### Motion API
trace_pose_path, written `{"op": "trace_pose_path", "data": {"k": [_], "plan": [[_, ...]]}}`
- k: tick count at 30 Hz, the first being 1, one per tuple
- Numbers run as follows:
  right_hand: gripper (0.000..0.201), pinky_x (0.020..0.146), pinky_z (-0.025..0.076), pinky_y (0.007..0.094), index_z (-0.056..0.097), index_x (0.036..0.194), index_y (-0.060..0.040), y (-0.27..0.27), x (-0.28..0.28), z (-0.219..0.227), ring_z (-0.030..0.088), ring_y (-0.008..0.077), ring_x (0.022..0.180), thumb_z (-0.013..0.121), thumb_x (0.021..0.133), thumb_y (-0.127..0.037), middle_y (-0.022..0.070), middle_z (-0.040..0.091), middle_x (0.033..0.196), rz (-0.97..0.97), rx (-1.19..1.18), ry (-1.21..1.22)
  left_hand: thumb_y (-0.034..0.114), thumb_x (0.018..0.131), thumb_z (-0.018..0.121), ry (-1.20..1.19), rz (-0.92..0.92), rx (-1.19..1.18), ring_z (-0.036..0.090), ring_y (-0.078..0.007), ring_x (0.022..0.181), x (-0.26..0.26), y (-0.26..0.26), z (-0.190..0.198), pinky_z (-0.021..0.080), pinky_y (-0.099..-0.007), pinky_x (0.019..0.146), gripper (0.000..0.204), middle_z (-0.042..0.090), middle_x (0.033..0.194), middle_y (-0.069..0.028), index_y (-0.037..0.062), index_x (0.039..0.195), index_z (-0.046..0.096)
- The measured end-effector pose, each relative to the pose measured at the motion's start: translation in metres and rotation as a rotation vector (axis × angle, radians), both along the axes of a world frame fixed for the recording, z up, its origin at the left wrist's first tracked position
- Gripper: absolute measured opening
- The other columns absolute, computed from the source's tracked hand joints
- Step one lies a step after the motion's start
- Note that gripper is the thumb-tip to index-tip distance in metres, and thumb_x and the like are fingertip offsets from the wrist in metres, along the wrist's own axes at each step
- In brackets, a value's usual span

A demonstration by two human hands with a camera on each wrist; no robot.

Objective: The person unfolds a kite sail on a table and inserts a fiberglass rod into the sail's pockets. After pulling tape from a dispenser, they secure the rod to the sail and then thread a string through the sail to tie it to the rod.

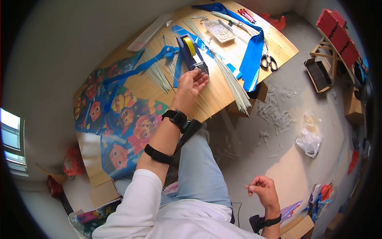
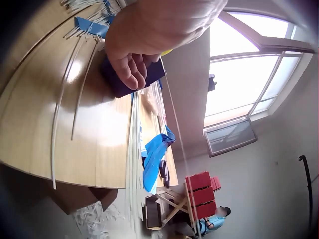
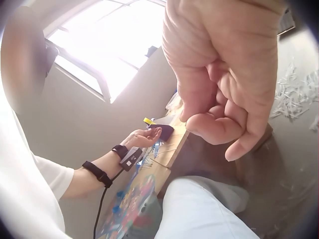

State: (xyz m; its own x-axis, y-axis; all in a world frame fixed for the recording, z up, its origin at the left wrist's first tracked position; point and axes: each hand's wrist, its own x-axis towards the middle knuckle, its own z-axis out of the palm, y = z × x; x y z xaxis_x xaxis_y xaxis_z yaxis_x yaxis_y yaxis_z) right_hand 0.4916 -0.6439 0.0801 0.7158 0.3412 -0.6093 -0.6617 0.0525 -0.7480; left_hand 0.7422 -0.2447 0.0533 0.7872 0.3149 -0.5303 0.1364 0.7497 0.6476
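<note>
My left hand [image 1: 192, 82] is at the front end of a dark blue tape dispenser [image 1: 185, 47] on the wooden table. Its thumb and forefinger pinch the tape end right at the cutter, the other fingers loosely bent. A yellow roll [image 1: 189, 46] sits in the dispenser. In the left wrist view the hand hides part of the dispenser. My right hand [image 1: 263, 192] is raised over the floor beside my leg, away from the table. Its thumb and forefinger meet, with a small thin piece [image 1: 244, 185] showing at the tips; in the right wrist view the fingers hide it.
Bundles of thin pale sticks [image 1: 232, 81] and blue ribbon [image 1: 252, 59] lie across the table. A clear box [image 1: 220, 31] of small white pieces, black scissors [image 1: 268, 63] and a cartoon-printed sheet [image 1: 123, 115] are there too. White scraps [image 1: 276, 105] and a plastic bag [image 1: 308, 135] litter the floor.
</note>
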Motion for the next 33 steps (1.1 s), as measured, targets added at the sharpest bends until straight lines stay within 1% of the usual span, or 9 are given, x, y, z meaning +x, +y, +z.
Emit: {"op": "trace_pose_path", "data": {"k": [3, 6, 12, 18, 21, 24, 25, 29, 33], "plan": [[0.009, 0.097, 0.055, 0.0400, 0.062, 0.089, 0.0018, 0.001, -0.001, -0.006, 0.064, 0.0161, 0.063, 0.068, 0.083, 0.006, 0.0076, 0.065, 0.073, -0.005, 0.004, 0.024, 0.014, 0.096, 0.068, 0.091, 0.137, -0.231, 0.066, -0.0269, 0.089, 0.010, -0.008, 0.004, 0.051, -0.0522, 0.097, 0.015, 0.066, 0.096, -0.0106, 0.0005, 0.100, 0.064], [0.010, 0.096, 0.055, 0.0388, 0.062, 0.089, 0.0019, 0.002, -0.001, -0.009, 0.064, 0.0160, 0.063, 0.068, 0.083, 0.007, 0.0076, 0.066, 0.073, -0.007, 0.020, 0.032, 0.012, 0.095, 0.069, 0.082, 0.203, -0.346, 0.064, -0.0234, 0.082, 0.017, -0.013, 0.004, 0.048, -0.0518, 0.097, 0.011, 0.064, 0.091, -0.0081, 0.0021, 0.097, 0.063], [0.010, 0.092, 0.056, 0.0362, 0.062, 0.089, 0.0016, 0.001, 0.000, -0.018, 0.065, 0.0161, 0.063, 0.068, 0.083, 0.006, 0.0079, 0.066, 0.074, -0.013, 0.024, 0.029, 0.007, 0.093, 0.070, 0.099, 0.255, -0.478, 0.065, -0.0209, 0.076, 0.028, -0.014, -0.002, 0.049, -0.0505, 0.093, 0.010, 0.065, 0.083, -0.0076, 0.0023, 0.092, 0.061], [0.008, 0.071, 0.055, 0.0293, 0.062, 0.087, 0.0018, 0.005, 0.001, -0.026, 0.064, 0.0154, 0.064, 0.067, 0.083, 0.006, 0.0078, 0.066, 0.074, -0.008, -0.054, 0.043, 0.007, 0.093, 0.070, 0.126, 0.294, -0.448, 0.064, -0.0190, 0.071, 0.032, -0.020, -0.005, 0.052, -0.0486, 0.088, 0.011, 0.065, 0.080, -0.0073, 0.0015, 0.091, 0.061], [0.008, 0.065, 0.053, 0.0280, 0.062, 0.087, 0.0018, 0.000, -0.003, -0.038, 0.064, 0.0153, 0.064, 0.066, 0.082, 0.007, 0.0069, 0.065, 0.074, 0.030, -0.136, 0.028, 0.006, 0.093, 0.069, 0.247, 0.299, -0.436, 0.065, -0.0181, 0.072, 0.029, -0.026, -0.009, 0.054, -0.0456, 0.083, 0.009, 0.064, 0.079, -0.0067, 0.0019, 0.092, 0.061], [0.008, 0.065, 0.053, 0.0284, 0.062, 0.087, 0.0011, -0.009, -0.012, -0.049, 0.063, 0.0156, 0.064, 0.064, 0.082, 0.008, 0.0059, 0.064, 0.073, -0.020, -0.158, 0.019, 0.004, 0.094, 0.068, 0.105, 0.174, -0.376, 0.065, -0.0179, 0.074, 0.020, -0.030, -0.017, 0.055, -0.0435, 0.082, 0.007, 0.064, 0.081, -0.0074, 0.0024, 0.095, 0.061], [0.009, 0.065, 0.053, 0.0285, 0.062, 0.087, 0.0009, -0.010, -0.016, -0.051, 0.063, 0.0157, 0.064, 0.064, 0.081, 0.008, 0.0057, 0.064, 0.073, -0.034, -0.175, 0.014, 0.000, 0.094, 0.067, 0.006, 0.140, -0.381, 0.065, -0.0180, 0.076, 0.011, -0.032, -0.005, 0.057, -0.0446, 0.086, 0.012, 0.064, 0.089, -0.0099, 0.0029, 0.102, 0.060], [0.010, 0.065, 0.053, 0.0291, 0.062, 0.087, 0.0002, -0.010, -0.017, -0.060, 0.064, 0.0157, 0.066, 0.064, 0.081, 0.008, 0.0055, 0.063, 0.074, -0.051, -0.193, -0.028, -0.002, 0.093, 0.067, -0.305, -0.049, -0.263, 0.067, -0.0183, 0.079, -0.031, -0.036, 0.049, 0.059, -0.0438, 0.092, 0.022, 0.067, 0.093, -0.0105, 0.0046, 0.111, 0.056], [0.010, 0.066, 0.054, 0.0296, 0.062, 0.088, -0.0007, -0.004, -0.014, -0.067, 0.064, 0.0157, 0.067, 0.064, 0.081, 0.007, 0.0056, 0.064, 0.076, -0.022, -0.187, -0.070, -0.003, 0.091, 0.070, -0.477, -0.121, -0.156, 0.068, -0.0188, 0.082, -0.080, -0.019, 0.106, 0.058, -0.0424, 0.096, 0.029, 0.066, 0.095, -0.0109, 0.0041, 0.117, 0.059]]}}
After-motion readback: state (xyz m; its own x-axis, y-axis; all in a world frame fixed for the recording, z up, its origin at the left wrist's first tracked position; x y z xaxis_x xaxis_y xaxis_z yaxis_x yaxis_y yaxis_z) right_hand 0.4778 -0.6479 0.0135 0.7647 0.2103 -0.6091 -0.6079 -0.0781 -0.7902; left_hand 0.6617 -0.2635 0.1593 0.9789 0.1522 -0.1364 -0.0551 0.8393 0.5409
